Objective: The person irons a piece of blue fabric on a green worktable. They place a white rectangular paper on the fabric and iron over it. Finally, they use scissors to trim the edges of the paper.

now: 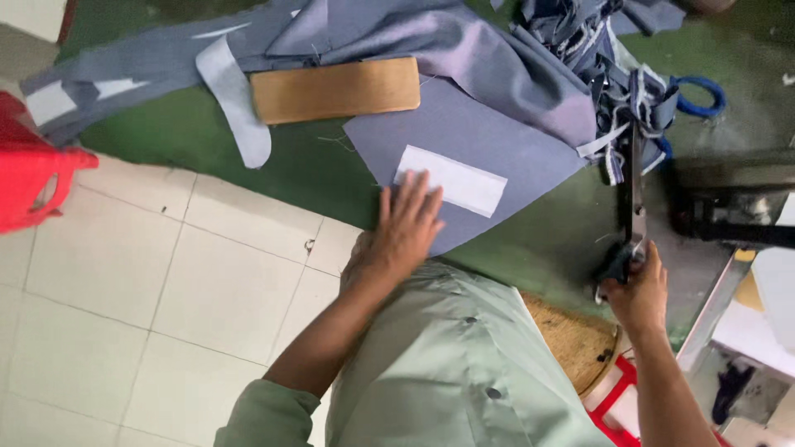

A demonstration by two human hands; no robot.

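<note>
A person in a pale green shirt works at a green table (331, 174). The left hand (406, 228) lies flat, fingers spread, pinning a grey cloth panel (489, 141) beside its white strip (451, 180). The right hand (638, 290) is closed around long scissors (634, 199), blades pointing away to the right. Cutting looks about to begin; it calls for bringing the blades to the panel. A tan board (335, 89) lies far left; white floor tiles (166, 281) below.

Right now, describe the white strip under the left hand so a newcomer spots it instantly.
On the green table lies a flat grey fabric panel. On it, at the left hand fingertips, sits the white rectangular strip: the only white piece lying on that panel.
</note>
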